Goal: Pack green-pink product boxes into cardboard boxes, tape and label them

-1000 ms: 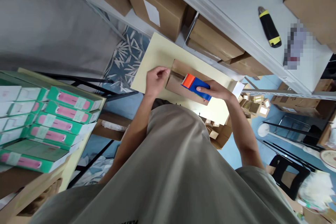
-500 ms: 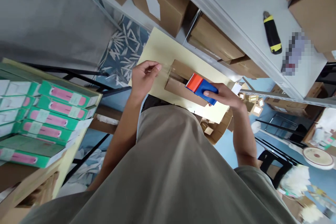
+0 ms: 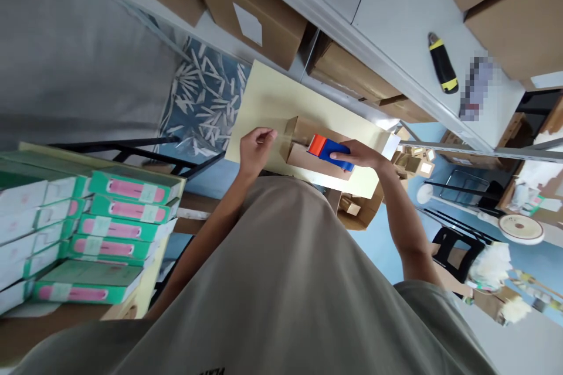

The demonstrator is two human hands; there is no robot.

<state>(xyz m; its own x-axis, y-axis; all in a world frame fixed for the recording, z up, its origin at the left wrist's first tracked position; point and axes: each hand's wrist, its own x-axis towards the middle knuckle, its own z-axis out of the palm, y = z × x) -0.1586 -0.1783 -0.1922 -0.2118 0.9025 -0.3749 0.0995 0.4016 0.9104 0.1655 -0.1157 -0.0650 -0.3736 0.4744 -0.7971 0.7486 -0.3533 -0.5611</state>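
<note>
My right hand (image 3: 358, 153) is wrapped round a blue tape dispenser (image 3: 336, 151) with an orange front. The dispenser sits over a brown cardboard box (image 3: 303, 157), hiding part of its top. This long box lies on a pale yellow table (image 3: 259, 94). To the left of the box, my left hand (image 3: 255, 149) is closed, thumb and fingertips pinched together. A faint, see-through strip of packing tape (image 3: 284, 136) runs from those fingertips toward the box and dispenser.
Green boxes (image 3: 127, 209) with pink pictures are stacked at left. Large cartons (image 3: 259, 6) fill the shelf ahead. A black-and-yellow utility knife (image 3: 443, 63) lies on the upper shelf. An open carton (image 3: 367, 205) stands below the table's right end. White strips (image 3: 211, 94) litter the floor.
The dispenser has tilted flatter over the box and sits slightly left of where it was in view. My left hand appears a little lower and farther right, still pinched. The whole view has shifted.
</note>
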